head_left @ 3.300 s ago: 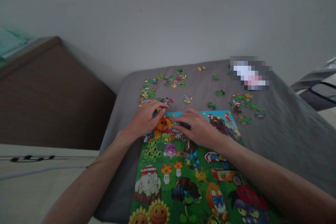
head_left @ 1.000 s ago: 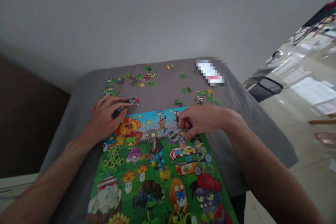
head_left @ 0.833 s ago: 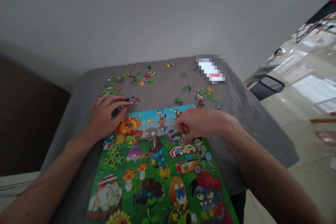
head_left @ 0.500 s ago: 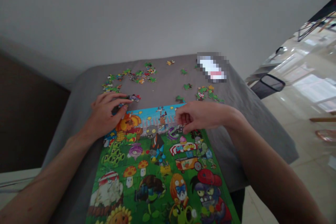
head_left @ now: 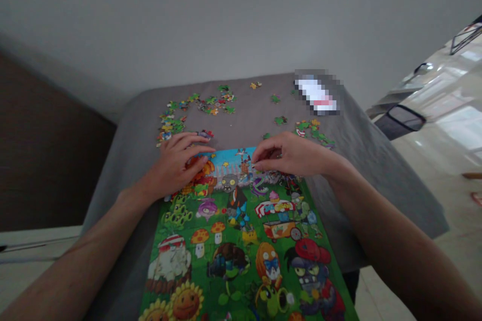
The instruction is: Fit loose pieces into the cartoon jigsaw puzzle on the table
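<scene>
A jigsaw puzzle [head_left: 241, 241] with cartoon plants and zombies lies on a grey cloth, its blue top edge facing the wall. My left hand [head_left: 181, 163] rests over its top left corner, fingers spread and thumb on the pumpkin picture. Over the top right part is my right hand [head_left: 293, 154], with thumb and fingertips drawn together against the blue strip. Whatever is between those fingertips is too small to make out. Just beyond my left fingers is a loose purple and red piece [head_left: 205, 134].
Loose puzzle pieces [head_left: 173, 119] lie beyond my left hand, and more pieces [head_left: 316, 133] beyond my right. A blurred-out phone-like object [head_left: 318, 95] is at the back right of the grey cloth [head_left: 248, 120]. A wall [head_left: 226, 20] rises behind.
The whole view has shifted, so things sit further right. My left hand has moved rightward onto the puzzle's corner. My right fingertips have moved left and slightly up along the blue strip.
</scene>
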A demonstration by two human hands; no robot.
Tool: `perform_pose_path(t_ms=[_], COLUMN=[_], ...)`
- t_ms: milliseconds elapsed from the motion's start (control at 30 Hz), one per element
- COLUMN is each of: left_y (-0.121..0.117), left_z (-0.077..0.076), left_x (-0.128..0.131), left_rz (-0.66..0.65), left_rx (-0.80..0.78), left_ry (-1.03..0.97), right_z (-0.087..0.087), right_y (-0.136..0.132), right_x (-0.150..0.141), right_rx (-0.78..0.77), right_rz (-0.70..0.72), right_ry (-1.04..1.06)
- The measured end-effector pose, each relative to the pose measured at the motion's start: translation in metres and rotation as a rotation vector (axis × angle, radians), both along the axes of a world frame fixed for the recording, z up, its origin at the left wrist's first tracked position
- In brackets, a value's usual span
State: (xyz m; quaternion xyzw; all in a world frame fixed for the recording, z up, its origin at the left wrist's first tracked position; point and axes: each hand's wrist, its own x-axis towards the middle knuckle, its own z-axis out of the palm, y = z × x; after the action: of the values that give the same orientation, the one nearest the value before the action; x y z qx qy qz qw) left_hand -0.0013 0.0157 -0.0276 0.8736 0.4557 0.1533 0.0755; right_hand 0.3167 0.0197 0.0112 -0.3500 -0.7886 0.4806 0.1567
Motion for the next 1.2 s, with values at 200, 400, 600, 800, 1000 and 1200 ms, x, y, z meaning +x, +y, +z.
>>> perform_pose_path(t_ms=[200,400,600,800,1000,1200], left_y=[-0.002,-0.007,-0.005,-0.006,-0.005,0.015], left_z=[0.003,0.007,0.007,0.004,-0.001,-0.003], left_x=[0.001,0.005,0.001,-0.001,-0.004,-0.004], left_rz=[-0.065,-0.078,-0.062,-0.076,-0.016,0.246], left_rx=[-0.007,-0.008,-0.031,-0.005,0.007,0.006], left_ry=[-0.029,-0.050,-0.037,-0.051,-0.055,-0.002], right_z=[-0.005,-0.009,-0.025,-0.044,-0.050,-0.052], right_y=[0.006,0.011,0.027,0.035,0.039,0.045], right_x=[0.004,0.008,0.019,0.013,0.010,0.020], right_rx=[0.046,0.067,0.073,-0.042,0.101,0.640], right_rz=[-0.013,-0.008,-0.222,-0.398,-0.479,-0.526], right_ry=[-0.042,-0.035,0.012,0.204,0.223,0.006])
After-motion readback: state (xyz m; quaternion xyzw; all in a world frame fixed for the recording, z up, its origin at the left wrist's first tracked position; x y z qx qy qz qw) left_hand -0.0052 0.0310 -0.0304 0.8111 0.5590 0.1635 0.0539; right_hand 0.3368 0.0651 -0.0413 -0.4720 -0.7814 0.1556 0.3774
